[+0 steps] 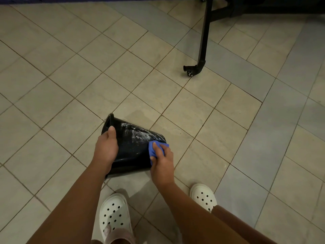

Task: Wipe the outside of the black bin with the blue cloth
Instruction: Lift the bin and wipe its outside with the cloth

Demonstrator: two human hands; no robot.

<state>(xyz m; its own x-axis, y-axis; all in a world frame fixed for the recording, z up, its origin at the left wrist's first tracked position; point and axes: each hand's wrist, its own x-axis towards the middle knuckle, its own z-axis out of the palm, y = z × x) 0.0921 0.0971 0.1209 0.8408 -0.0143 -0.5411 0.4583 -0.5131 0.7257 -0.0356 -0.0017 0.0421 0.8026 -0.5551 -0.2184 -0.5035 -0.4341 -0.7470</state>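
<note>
The black bin (133, 148) is tipped on its side above the tiled floor, rim to the left and base to the right. White streaks smear its upper wall. My left hand (106, 147) grips the bin near the rim, thumb on the wall. My right hand (162, 163) presses the folded blue cloth (155, 148) against the bin's wall close to the base. Most of the cloth is hidden under my fingers.
Beige floor tiles (88, 85) spread all around. A black metal stand leg with a small caster (193, 69) rises at the upper right. My feet in white perforated clogs (114, 215) stand just below the bin.
</note>
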